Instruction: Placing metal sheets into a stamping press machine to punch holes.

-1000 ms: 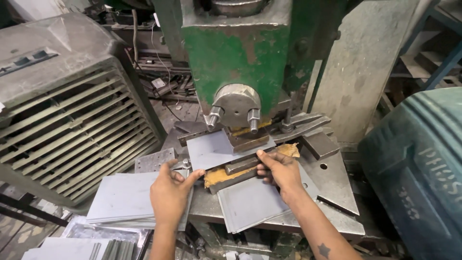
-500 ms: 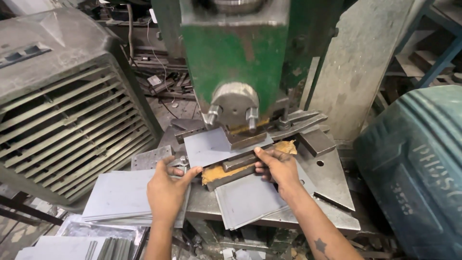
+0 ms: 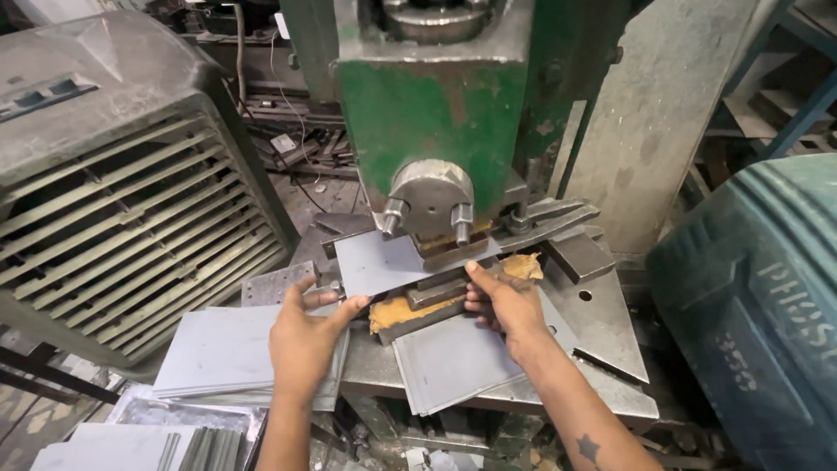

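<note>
Left hand (image 3: 305, 336) and right hand (image 3: 504, 303) both pinch grey sheet (image 3: 384, 263) under green press (image 3: 427, 122); teal drum (image 3: 758, 305), white lettering, at right.

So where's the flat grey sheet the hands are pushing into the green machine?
In the head view, the grey sheet lies at centre, under the round ram of the green press, between the left hand and right hand.
</note>
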